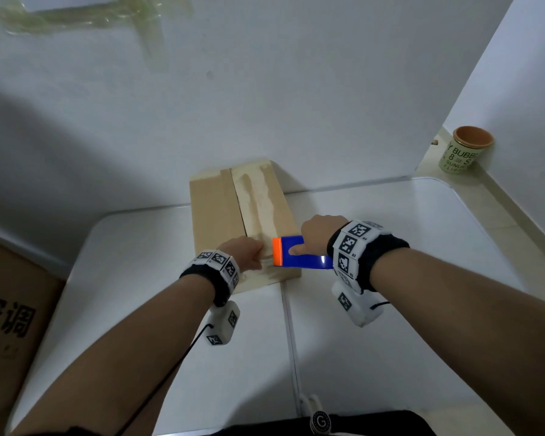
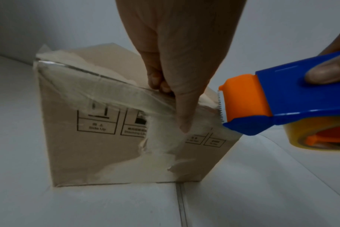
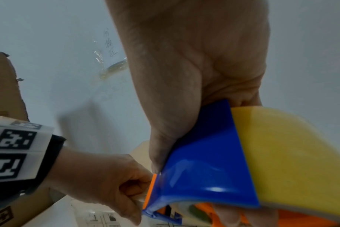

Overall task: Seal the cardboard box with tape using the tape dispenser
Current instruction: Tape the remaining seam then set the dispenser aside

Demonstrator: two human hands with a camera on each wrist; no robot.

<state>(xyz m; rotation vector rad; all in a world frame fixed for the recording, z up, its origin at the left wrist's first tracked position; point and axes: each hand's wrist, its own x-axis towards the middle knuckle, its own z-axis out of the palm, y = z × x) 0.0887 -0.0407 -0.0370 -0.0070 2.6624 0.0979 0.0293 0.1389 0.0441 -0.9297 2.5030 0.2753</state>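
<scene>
A tan cardboard box (image 1: 221,212) stands on the white table, close to the wall, its closed top flaps and near face (image 2: 111,153) covered with wrinkled clear tape. My left hand (image 1: 246,254) pinches the box's near top edge over the tape: its thumb (image 2: 183,119) presses on the near face and its fingers curl on top. My right hand (image 1: 317,236) grips the blue and orange tape dispenser (image 1: 299,253) just right of it. The serrated blade (image 2: 220,107) sits at the box's top right corner. A yellow tape roll (image 3: 281,153) sits in the dispenser.
The white folding table (image 1: 406,325) has a seam running toward me. A large printed carton (image 1: 10,316) stands at the left edge. A paper cup (image 1: 464,151) sits on the floor at the far right. Old tape strips (image 1: 76,22) cling to the wall.
</scene>
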